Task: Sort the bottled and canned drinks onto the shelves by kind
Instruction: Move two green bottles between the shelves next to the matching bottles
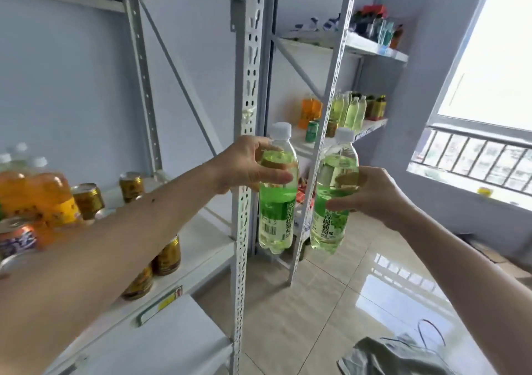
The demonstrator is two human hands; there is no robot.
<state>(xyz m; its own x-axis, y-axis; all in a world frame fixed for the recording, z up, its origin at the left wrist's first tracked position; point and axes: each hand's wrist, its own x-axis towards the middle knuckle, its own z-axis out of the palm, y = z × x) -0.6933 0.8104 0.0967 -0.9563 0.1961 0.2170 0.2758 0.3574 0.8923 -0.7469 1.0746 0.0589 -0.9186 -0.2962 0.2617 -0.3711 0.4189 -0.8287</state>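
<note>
My left hand (247,166) grips a green-labelled bottle (277,202) with a white cap, held upright in the air by the near rack's upright post. Beside it, my right hand (371,193) holds a second matching green bottle (331,210), also upright. Both bottles hang in front of the far rack. On that far rack's middle shelf (371,125) stand several similar pale green bottles (349,111), orange bottles (309,110) and a green can (312,131).
The near shelf (201,248) on my left carries orange bottles (43,199), gold cans (87,200) and an orange can (17,238). The far rack's top shelf (374,48) holds mixed drinks. Tiled floor lies below, with cloth (385,357) and a cable at bottom right; a window stands right.
</note>
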